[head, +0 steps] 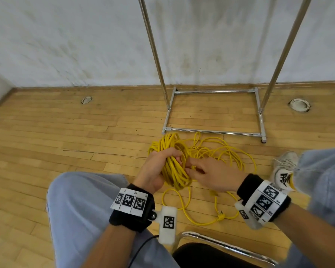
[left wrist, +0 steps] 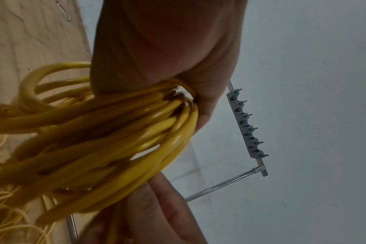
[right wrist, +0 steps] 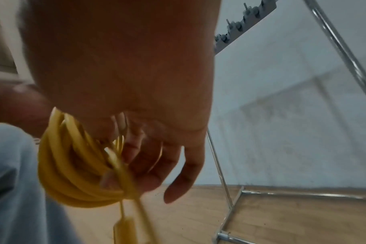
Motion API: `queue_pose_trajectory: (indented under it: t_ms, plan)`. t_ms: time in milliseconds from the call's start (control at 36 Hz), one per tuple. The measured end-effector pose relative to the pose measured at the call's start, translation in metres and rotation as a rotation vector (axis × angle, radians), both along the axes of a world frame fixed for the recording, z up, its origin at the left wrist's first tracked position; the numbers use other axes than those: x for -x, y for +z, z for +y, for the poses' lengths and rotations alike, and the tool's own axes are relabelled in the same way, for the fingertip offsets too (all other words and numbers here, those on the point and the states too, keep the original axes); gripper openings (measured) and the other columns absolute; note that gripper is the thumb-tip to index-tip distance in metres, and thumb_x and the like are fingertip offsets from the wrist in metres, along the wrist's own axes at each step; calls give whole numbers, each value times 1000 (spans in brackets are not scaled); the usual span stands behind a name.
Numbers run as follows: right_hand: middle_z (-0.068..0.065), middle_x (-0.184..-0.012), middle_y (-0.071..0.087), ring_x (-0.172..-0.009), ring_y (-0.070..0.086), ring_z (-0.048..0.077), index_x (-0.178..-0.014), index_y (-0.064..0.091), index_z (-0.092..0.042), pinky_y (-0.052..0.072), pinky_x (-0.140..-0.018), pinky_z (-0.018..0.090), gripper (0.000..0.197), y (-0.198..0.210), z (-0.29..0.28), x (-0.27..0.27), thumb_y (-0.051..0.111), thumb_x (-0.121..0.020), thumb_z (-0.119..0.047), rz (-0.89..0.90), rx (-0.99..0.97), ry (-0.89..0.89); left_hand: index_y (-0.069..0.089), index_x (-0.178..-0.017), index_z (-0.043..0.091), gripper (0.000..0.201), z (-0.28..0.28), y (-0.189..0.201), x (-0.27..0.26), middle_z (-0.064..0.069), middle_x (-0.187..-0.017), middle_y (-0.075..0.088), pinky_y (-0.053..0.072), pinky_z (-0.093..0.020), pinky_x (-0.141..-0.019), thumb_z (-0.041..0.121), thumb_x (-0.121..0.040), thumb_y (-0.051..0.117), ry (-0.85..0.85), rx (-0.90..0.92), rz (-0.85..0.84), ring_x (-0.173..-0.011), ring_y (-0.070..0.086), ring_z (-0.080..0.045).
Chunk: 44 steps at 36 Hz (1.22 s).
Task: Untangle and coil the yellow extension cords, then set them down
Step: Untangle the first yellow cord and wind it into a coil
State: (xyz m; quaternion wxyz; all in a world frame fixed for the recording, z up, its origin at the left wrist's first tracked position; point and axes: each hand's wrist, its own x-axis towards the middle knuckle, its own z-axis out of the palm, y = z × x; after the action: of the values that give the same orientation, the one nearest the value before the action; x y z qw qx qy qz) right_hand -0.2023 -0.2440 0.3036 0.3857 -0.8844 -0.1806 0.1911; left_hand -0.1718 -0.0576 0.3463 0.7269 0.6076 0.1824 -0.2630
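Observation:
My left hand (head: 167, 161) grips a thick coil of yellow extension cord (head: 174, 171) above the wooden floor, with the fingers wrapped round the bundle (left wrist: 115, 132). My right hand (head: 193, 168) is at the coil's right side. Its thumb and fingers (right wrist: 148, 170) pinch a single strand against the coil (right wrist: 73, 173), and a yellow plug (right wrist: 123, 227) hangs below them. More yellow cord lies in a loose tangle (head: 222, 153) on the floor behind the hands. A strand runs toward me and ends in a plug (head: 220, 216).
A chrome garment rack base (head: 215, 130) and its two posts stand just beyond the tangle, by the white wall. My knees flank the cords and my shoe (head: 284, 171) is at the right. A chrome chair frame (head: 226, 244) is beneath me. Round floor sockets (head: 86, 100) (head: 299, 105) sit farther off.

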Motion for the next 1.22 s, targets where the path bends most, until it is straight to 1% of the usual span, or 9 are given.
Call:
queue_pose_trajectory:
  t_ms: [83, 250, 361, 444, 611, 750, 861, 972, 1222]
  plan:
    - [-33, -66, 56, -63, 51, -6, -94, 64, -27, 36, -60, 14, 16, 2, -4, -5, 55, -106, -33, -19, -71, -47, 66, -69, 10, 16, 0, 8, 0, -5, -64, 58, 51, -36, -72, 19, -76, 77, -35, 109, 51, -63, 58, -21]
    - [-11, -80, 74, -80, 68, 6, -81, 76, -25, 51, -81, 32, 27, 3, -26, -27, 66, -98, -43, -75, -193, -364, 67, -106, 5, 36, 5, 16, -5, -10, -74, 64, 61, -40, -77, 28, -80, 76, 41, 226, 48, -85, 70, -27]
    - [20, -78, 72, -69, 59, 46, -77, 77, -27, 48, -67, 47, 33, 10, -32, -32, 67, -94, -53, -38, -319, -491, 69, -92, 5, 23, 4, 19, -5, -8, -73, 66, 50, -47, -105, 20, -76, 75, 68, 256, 40, -94, 65, -26]
    - [27, -73, 61, -63, 47, 25, -78, 78, -26, 38, -63, 40, 44, 12, -30, -32, 65, -88, -67, -26, -349, -560, 69, -83, 6, 15, 3, 18, -4, -5, -72, 64, 45, -48, -111, 18, -76, 75, 35, 266, 30, -103, 64, -26]
    - [-2, -54, 47, -53, 41, 14, -71, 73, -15, 32, -57, 32, 40, 16, -31, -34, 67, -97, -45, -6, -377, -643, 65, -78, 7, 14, 3, 13, -7, -9, -79, 68, 56, -41, -89, 13, -73, 76, 8, 239, 39, -89, 70, -26]
    - [17, -70, 70, -66, 55, 14, -72, 76, -21, 41, -66, 31, 32, 22, -38, -37, 73, -93, -44, -53, -413, -697, 76, -69, 6, 29, 4, 16, -6, -21, -96, 72, 51, -44, -100, 5, -90, 58, 21, 214, 66, -101, 67, -31]
    - [-9, -58, 63, -50, 50, -2, -84, 79, -10, 40, -53, 13, 31, 26, -41, -38, 75, -92, -40, -76, -427, -703, 70, -81, 4, 20, -1, 17, -4, -17, -85, 72, 58, -37, -78, 3, -93, 54, 21, 160, 77, -81, 70, -25]
    - [3, -55, 58, -55, 47, 8, -84, 80, -11, 39, -57, 25, 33, 31, -38, -35, 76, -90, -43, -99, -461, -656, 66, -86, 2, 13, -1, 13, -6, -12, -74, 67, 57, -28, -56, 3, -93, 54, 107, 95, 96, -59, 65, -17]
    - [0, -56, 36, -51, 26, 14, -87, 78, -12, 25, -48, 25, 30, 67, -14, -8, 63, -101, -34, -39, -598, -387, 70, -87, 2, 7, 5, -6, -8, -13, -72, 68, 55, -29, -52, 8, -86, 73, 334, 9, 84, -55, 65, -18]
